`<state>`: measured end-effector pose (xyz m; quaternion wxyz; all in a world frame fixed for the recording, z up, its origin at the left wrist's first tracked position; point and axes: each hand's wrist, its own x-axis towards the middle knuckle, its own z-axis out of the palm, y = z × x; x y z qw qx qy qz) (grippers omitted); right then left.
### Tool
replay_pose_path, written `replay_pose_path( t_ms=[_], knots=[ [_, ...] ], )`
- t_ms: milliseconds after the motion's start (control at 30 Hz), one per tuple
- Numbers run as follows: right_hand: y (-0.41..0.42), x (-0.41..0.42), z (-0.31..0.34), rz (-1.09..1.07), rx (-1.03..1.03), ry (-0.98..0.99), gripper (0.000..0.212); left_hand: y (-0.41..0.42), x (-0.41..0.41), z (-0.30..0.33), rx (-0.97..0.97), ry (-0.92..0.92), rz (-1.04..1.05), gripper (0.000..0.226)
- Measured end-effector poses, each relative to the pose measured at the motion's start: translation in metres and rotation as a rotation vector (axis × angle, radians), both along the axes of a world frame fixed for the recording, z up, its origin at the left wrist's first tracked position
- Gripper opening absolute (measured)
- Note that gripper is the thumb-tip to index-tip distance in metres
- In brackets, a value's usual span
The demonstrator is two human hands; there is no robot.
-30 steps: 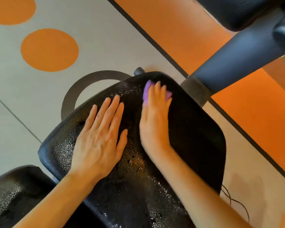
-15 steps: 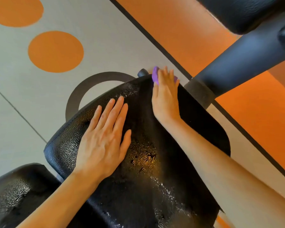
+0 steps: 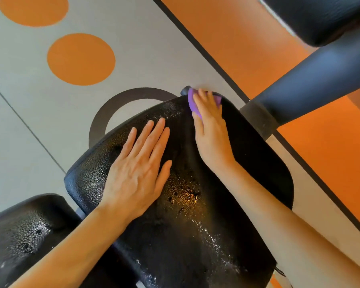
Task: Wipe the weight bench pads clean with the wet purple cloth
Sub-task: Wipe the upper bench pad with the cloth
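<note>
right hand [image 3: 211, 125] presses the purple cloth [image 3: 192, 102] flat-fingered at the black pad [image 3: 258, 163]'s far edge; left hand [image 3: 137, 171] lies flat, fingers spread wide

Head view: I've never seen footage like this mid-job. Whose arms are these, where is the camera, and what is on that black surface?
There is no machine here: a person works with bare hands, filmed by one wide-angle camera worn on the head, looking down. The big black shape is a weight bench pad, shiny with water droplets. The left hand lies flat on it, fingers straight, holding nothing. The right hand presses a purple cloth against the pad's far edge; its fingers hide most of the cloth. A second black pad sits lower left, and a dark padded bar crosses upper right. Below is a grey and orange floor.
</note>
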<state>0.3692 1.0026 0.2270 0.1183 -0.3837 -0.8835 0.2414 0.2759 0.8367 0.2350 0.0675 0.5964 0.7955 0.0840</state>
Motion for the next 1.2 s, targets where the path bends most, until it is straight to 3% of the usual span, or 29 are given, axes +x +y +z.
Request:
replay_pose_path(
  t_ms=[100,267,467,633,800,967,1133,1200],
  knots=[
    [-0.029,0.047,0.005,0.115,-0.042,0.027,0.050,-0.009,0.002,0.004,0.038,-0.026,0.020,0.062],
    [0.029,-0.048,0.006,0.066,-0.029,0.001,0.029,-0.031,-0.002,0.003,0.017,-0.014,0.164,0.066],
    [-0.021,0.043,0.009,0.236,-0.096,0.010,0.049,-0.031,-0.003,0.002,0.013,-0.022,0.184,0.068],
    [0.011,-0.036,0.004,0.152,-0.047,0.042,0.038,-0.029,-0.003,0.001,0.026,0.002,0.184,0.067],
    [-0.039,0.052,0.010,0.291,-0.126,0.028,0.050,-0.030,-0.002,0.001,0.026,-0.004,0.188,0.067],
    [-0.008,-0.051,0.009,0.246,-0.051,0.036,0.038,-0.030,-0.001,0.000,0.027,0.019,0.195,0.066],
    [-0.046,0.039,0.008,0.338,-0.094,-0.025,0.052,-0.031,-0.002,0.000,0.034,-0.002,0.191,0.065],
    [-0.037,0.013,0.005,0.322,-0.022,0.008,0.046,-0.031,-0.002,-0.001,0.036,-0.008,0.189,0.065]
  ],
)
